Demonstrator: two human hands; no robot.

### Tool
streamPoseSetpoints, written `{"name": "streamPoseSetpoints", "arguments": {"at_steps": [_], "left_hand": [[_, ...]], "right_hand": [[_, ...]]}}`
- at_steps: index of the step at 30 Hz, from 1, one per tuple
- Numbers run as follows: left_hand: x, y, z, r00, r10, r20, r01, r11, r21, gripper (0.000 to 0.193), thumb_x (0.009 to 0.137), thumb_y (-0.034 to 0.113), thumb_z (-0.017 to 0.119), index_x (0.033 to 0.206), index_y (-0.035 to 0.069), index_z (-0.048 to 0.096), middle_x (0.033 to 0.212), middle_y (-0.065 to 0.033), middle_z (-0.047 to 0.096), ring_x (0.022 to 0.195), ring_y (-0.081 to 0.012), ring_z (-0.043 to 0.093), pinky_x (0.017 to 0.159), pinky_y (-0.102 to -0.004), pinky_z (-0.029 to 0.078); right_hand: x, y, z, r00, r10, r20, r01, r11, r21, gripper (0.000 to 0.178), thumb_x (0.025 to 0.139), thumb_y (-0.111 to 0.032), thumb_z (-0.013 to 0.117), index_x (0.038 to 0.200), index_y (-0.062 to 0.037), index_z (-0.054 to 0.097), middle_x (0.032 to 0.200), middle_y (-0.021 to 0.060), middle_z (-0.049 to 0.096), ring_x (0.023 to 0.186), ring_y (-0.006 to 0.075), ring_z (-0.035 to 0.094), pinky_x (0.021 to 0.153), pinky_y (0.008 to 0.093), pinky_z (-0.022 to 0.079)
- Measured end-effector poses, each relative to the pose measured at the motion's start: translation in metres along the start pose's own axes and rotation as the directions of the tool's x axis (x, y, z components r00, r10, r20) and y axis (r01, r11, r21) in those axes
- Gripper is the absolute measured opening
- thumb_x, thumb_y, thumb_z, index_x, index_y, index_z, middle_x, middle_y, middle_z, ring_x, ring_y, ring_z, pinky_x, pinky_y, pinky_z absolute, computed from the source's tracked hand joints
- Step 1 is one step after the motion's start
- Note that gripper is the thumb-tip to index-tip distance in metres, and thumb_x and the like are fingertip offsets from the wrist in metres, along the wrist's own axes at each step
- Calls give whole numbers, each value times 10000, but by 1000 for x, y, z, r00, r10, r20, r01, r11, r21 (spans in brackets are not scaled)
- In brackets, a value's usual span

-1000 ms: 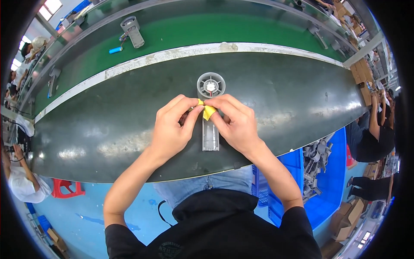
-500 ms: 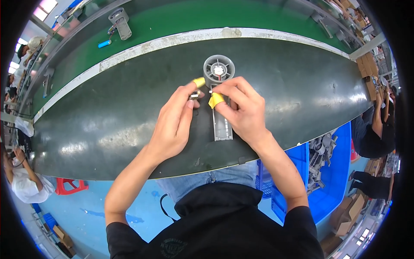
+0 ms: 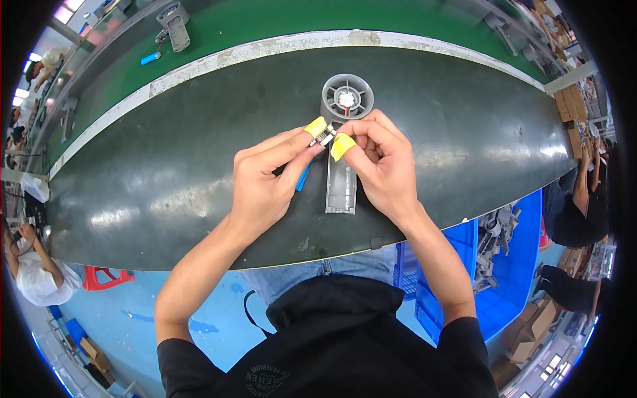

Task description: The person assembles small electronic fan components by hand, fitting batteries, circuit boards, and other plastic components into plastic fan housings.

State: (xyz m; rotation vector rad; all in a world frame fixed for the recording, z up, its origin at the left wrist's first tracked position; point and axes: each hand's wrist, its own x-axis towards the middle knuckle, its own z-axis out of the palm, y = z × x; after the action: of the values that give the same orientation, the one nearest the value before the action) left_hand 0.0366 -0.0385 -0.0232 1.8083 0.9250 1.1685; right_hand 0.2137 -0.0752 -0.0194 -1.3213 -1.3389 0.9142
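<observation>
A grey handheld fan housing (image 3: pixel 326 106), with a round ring head and an open handle shell (image 3: pixel 341 192), lies on the dark work surface. Over the shell's upper end, my left hand (image 3: pixel 261 179) pinches a small circuit board (image 3: pixel 323 138) between thumb and forefinger. My right hand (image 3: pixel 388 162) is closed at the fingertips on a small white connector (image 3: pixel 332 131), right against the board. Yellow tape wraps a finger of my left hand and the thumb of my right. Part of a blue cylinder (image 3: pixel 303 178) shows below my left fingers.
Beyond a pale ledge (image 3: pixel 265 52) runs a green belt (image 3: pixel 259 23), carrying another grey fan (image 3: pixel 177 30) with a blue cylinder (image 3: pixel 150 58). A blue bin (image 3: pixel 511 265) of grey parts stands at my lower right. People work at both sides.
My left hand has moved up and right, bringing the circuit board against the connector in my right fingers. A blue cylinder has come into sight beneath it. The view has shifted slightly.
</observation>
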Motion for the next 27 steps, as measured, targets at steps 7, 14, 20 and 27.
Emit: {"name": "streamPoseSetpoints", "arguments": {"at_steps": [7,14,20,27], "left_hand": [[1,0,-1,998,3,68,-2,1000,-19,247,828,-52,679,1071,-10,704,1082,-130,710,904,-172,689,795,-267,542],[5,2,-9,980,-100,170,125,982,-144,218,816,-38,684,1031,-14,714,1095,-125,704,944,-188,685,810,-274,535],[1,1,-6,983,-100,151,118,986,-117,240,815,-30,690,1051,7,717,1045,-156,715,899,-197,697,786,-272,532],[1,-3,-9,972,-141,191,165,979,-119,213,822,-8,693,1033,10,723,999,-175,719,860,-201,704,760,-268,535]], "right_hand": [[2,3,-1,998,61,22,-63,994,94,148,841,51,592,971,34,660,881,-34,493,673,-5,424,583,161,344],[2,3,-3,990,-139,-18,136,983,-125,157,763,65,655,910,14,672,850,-6,532,599,-4,428,515,169,336],[2,6,-1,943,-330,-36,313,920,-235,210,696,106,683,888,27,650,867,17,544,526,9,389,462,188,304],[4,12,-1,895,-446,16,427,844,-323,243,688,122,684,906,33,624,880,31,553,533,15,396,460,196,314]]}}
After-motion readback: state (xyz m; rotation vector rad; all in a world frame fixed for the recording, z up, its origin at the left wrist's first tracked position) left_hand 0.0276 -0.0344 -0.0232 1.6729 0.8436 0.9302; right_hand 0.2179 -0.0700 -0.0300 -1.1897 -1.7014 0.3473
